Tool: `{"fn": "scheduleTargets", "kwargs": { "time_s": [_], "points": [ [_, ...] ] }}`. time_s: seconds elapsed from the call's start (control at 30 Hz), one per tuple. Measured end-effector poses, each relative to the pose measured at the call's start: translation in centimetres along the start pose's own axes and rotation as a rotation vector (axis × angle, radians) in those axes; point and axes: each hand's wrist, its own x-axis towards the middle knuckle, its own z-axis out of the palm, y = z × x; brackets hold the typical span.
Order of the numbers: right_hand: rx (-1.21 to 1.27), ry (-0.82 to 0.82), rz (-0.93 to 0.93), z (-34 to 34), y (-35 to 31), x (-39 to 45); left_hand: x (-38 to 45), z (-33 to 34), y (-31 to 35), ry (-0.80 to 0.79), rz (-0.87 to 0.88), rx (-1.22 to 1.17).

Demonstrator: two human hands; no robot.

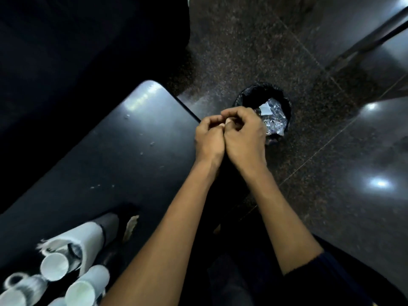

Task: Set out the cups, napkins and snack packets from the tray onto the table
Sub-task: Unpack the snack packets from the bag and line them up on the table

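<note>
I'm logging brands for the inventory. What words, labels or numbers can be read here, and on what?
None can be read.
White paper cups: no print shows.
Torn white cup sleeve: dark marks, too blurred to read.
Crumpled shiny wrapper in the black bin: no legible text.

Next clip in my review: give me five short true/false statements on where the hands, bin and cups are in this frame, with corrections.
1. Both hands are pressed together, fingers curled. True: left hand touches right hand.
2. The hands are over the cups. False: the cups lie at the lower left; the hands are near the bin.
3. The bin stands on the table. False: it stands on the floor beside the table.
4. The bin holds shiny crumpled wrapping. True.
5. All cups stand upright in a row. False: they lie tipped, mouths toward the camera.
</note>
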Motion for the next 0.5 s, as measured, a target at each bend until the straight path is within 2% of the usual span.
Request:
{"fn": "scheduleTargets", "kwargs": {
  "time_s": [0.27,0.5],
  "points": [
    [0.102,-0.228,-0.136,6.8,-11.3,-12.0,-8.9,-16.2,3.9,0.142,0.158,-0.111],
    [0.105,-0.458,-0.255,14.2,-17.4,-24.1,-16.6,-31.6,3.9,0.335,0.217,-0.170]
  ]
}}
